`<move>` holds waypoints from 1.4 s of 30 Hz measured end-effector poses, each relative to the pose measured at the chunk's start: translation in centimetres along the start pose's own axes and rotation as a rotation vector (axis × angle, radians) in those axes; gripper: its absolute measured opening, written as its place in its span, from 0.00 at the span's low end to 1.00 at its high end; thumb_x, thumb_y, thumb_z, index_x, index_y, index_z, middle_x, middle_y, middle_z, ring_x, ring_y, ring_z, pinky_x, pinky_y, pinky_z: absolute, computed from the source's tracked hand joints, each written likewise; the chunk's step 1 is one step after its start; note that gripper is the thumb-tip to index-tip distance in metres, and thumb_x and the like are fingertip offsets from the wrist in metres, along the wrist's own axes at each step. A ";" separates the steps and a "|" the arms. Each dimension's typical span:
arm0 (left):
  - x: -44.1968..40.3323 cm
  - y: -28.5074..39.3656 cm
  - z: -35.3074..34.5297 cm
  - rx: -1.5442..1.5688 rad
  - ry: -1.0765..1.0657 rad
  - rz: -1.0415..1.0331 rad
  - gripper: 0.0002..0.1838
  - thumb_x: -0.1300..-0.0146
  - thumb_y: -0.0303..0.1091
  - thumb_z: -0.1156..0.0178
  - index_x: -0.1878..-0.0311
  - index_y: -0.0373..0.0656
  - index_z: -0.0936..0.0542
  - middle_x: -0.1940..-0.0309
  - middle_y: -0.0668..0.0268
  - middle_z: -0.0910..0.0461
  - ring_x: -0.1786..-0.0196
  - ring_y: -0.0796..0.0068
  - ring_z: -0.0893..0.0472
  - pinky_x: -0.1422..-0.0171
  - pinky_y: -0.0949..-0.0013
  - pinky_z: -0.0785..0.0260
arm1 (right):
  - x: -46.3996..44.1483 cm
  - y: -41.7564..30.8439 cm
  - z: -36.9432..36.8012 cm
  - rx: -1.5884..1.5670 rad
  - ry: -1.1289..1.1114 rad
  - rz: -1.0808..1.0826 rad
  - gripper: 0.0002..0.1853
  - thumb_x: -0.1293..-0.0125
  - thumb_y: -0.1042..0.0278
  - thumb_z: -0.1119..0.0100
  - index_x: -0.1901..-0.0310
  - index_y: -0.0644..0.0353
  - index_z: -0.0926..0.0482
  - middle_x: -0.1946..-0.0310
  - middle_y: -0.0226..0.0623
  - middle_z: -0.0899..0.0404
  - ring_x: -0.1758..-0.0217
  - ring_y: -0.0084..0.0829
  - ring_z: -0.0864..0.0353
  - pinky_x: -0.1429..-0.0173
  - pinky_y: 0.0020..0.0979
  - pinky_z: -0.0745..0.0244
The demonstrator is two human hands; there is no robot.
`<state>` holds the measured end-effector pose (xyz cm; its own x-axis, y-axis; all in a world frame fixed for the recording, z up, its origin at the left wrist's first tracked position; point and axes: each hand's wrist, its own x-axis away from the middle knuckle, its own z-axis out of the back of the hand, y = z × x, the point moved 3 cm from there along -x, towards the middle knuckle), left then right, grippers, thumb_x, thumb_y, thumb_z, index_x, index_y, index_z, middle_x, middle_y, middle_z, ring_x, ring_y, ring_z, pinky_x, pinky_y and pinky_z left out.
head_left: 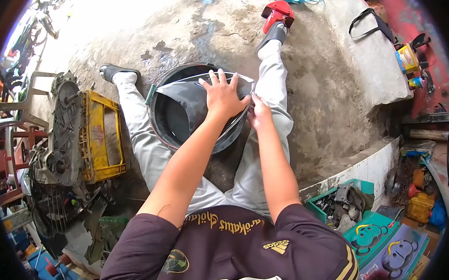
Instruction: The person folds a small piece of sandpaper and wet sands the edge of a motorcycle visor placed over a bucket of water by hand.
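Observation:
A dark, glossy curved panel (179, 95) with a pale edge lies across the top of a round black tub (154, 124) between my legs. My left hand (222, 96) rests flat on the panel, fingers spread. At the panel's right end, my right hand (258, 113) pinches its edge between thumb and fingers. The tub's inside shows in part below the panel and looks dark and wet; my left forearm covers some of it. A green piece (150, 94) sits on the tub's left rim.
To the left stand a yellow crate (100, 177) and a grey metal engine casing (64, 128). A red object (278, 14) lies beyond my right foot. A green tray of metal parts (342, 201) and boxes with a cartoon face (400, 253) are at the lower right, by a low ledge (356, 163).

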<state>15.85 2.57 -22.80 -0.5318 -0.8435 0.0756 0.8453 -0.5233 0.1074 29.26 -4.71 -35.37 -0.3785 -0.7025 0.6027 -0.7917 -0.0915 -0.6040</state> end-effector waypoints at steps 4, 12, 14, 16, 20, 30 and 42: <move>-0.1 0.0 -0.3 -0.004 0.018 -0.003 0.49 0.35 0.73 0.36 0.16 0.56 0.28 0.15 0.43 0.35 0.12 0.33 0.41 0.17 0.20 0.51 | -2.8 0.2 -0.5 -0.107 0.030 0.143 0.08 0.16 0.63 0.39 0.50 0.58 0.22 0.59 0.35 0.14 0.59 0.34 0.11 0.53 0.41 0.13; -0.2 0.0 0.0 -0.002 0.019 0.004 0.49 0.36 0.73 0.36 0.16 0.57 0.29 0.16 0.43 0.35 0.13 0.33 0.41 0.17 0.20 0.50 | 0.4 -0.1 -0.6 0.028 0.047 0.051 0.09 0.16 0.65 0.39 0.45 0.61 0.22 0.58 0.36 0.16 0.59 0.33 0.12 0.56 0.38 0.14; -0.1 0.0 -0.3 -0.011 0.003 0.001 0.49 0.36 0.73 0.36 0.16 0.57 0.29 0.16 0.43 0.35 0.12 0.34 0.41 0.17 0.20 0.50 | -0.1 -0.2 -0.7 0.001 0.045 0.062 0.09 0.16 0.65 0.39 0.45 0.61 0.22 0.58 0.36 0.16 0.59 0.33 0.12 0.56 0.37 0.14; -0.2 -0.1 -0.6 -0.008 0.025 -0.002 0.50 0.36 0.73 0.36 0.16 0.57 0.29 0.16 0.43 0.35 0.12 0.34 0.41 0.17 0.20 0.50 | -3.4 0.0 0.2 -0.028 -0.030 0.117 0.11 0.15 0.65 0.41 0.41 0.61 0.21 0.55 0.36 0.14 0.54 0.35 0.13 0.48 0.43 0.15; -0.1 0.0 -0.1 -0.011 0.014 -0.006 0.50 0.36 0.73 0.36 0.16 0.57 0.29 0.16 0.42 0.35 0.12 0.33 0.41 0.16 0.20 0.50 | -4.3 -1.8 -1.7 0.044 0.039 0.110 0.10 0.16 0.63 0.38 0.45 0.60 0.21 0.57 0.35 0.15 0.55 0.33 0.14 0.50 0.43 0.16; -0.1 -0.1 0.1 0.009 -0.010 -0.007 0.49 0.36 0.72 0.35 0.16 0.56 0.29 0.14 0.43 0.37 0.12 0.34 0.41 0.16 0.20 0.50 | -3.0 -0.5 -0.4 0.151 0.119 0.139 0.11 0.18 0.59 0.36 0.47 0.58 0.21 0.60 0.34 0.16 0.63 0.33 0.13 0.64 0.42 0.15; 0.3 -0.4 -1.1 0.013 0.016 -0.028 0.50 0.35 0.74 0.38 0.16 0.55 0.29 0.15 0.42 0.37 0.12 0.31 0.43 0.16 0.18 0.54 | -3.7 0.9 0.6 0.230 0.122 0.129 0.11 0.16 0.60 0.40 0.43 0.55 0.22 0.58 0.33 0.16 0.62 0.32 0.14 0.59 0.41 0.14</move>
<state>15.39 2.39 -23.93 -0.5546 -0.8302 0.0560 0.8291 -0.5456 0.1221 30.22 -2.61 -38.46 -0.5350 -0.6296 0.5633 -0.6093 -0.1744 -0.7736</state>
